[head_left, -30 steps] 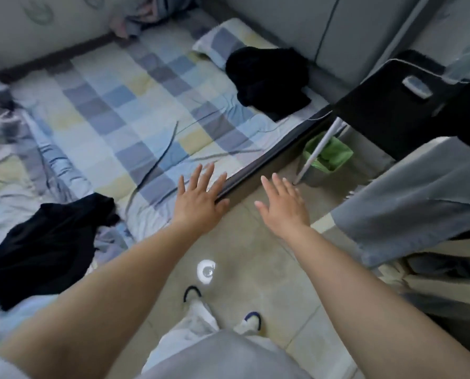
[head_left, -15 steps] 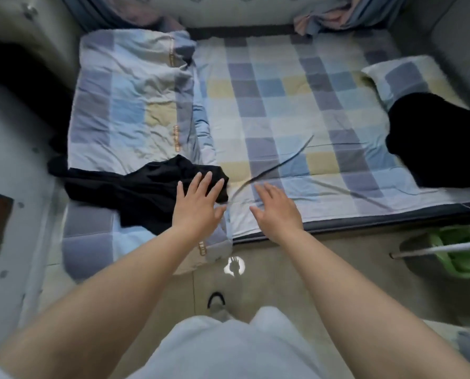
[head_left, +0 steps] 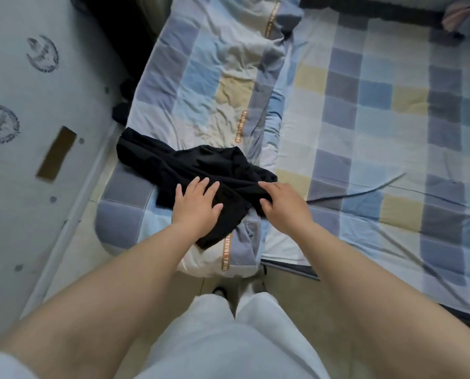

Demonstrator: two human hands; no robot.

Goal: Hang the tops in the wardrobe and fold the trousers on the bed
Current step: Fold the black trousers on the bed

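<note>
Black garment [head_left: 201, 165], blue-grey-yellow checked quilt [head_left: 201, 77], matching checked sheet [head_left: 378, 119]

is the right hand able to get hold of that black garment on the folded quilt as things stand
Very likely yes. The right hand already lies on the near end of the black garment, fingers straight, with nothing over the cloth. The left hand rests flat on it too.

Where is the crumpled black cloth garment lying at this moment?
In the head view, the crumpled black cloth garment lies left of centre on the folded checked quilt, under the left hand and right hand.
</note>
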